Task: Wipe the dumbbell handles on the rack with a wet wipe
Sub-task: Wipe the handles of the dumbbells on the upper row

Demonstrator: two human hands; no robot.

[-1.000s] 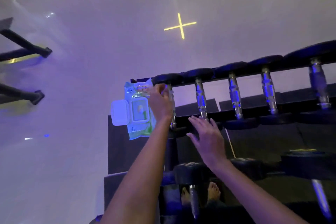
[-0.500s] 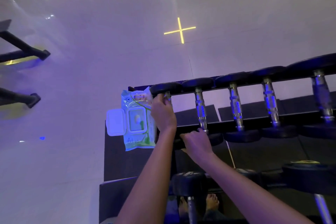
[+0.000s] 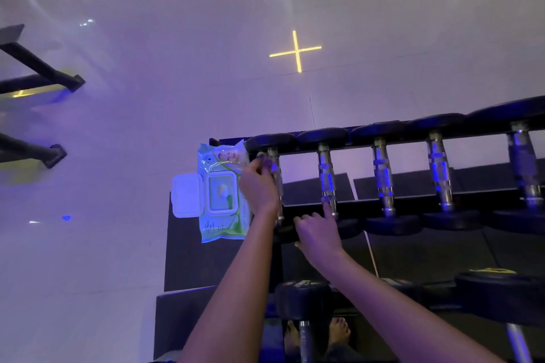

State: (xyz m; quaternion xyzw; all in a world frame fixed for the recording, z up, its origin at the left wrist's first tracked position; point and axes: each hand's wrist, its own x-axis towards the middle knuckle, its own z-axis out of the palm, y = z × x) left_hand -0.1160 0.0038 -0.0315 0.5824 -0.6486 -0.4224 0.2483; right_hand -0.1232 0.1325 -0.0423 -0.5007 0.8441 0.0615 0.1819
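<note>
Dumbbells (image 3: pixel 383 177) lie in a row on the rack (image 3: pixel 362 210). Left hand (image 3: pixel 259 186) curls its fingers round the leftmost handle (image 3: pixel 275 168), beside the open wet-wipe pack (image 3: pixel 221 194). Right hand (image 3: pixel 318 236) touches the second handle (image 3: pixel 326 174) with a straight index finger; its other fingers are curled, and their grip cannot be told.

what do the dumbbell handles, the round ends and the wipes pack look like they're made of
Dumbbell handles: metal, likely chromed steel; shiny, mirror the blue light, with knurled bands.
Dumbbell heads: matte black, probably rubber-coated; barely any glare.
Wipes pack: thin glossy plastic film, wrinkled with highlights; its open flip lid looks like rigid white plastic.
</note>
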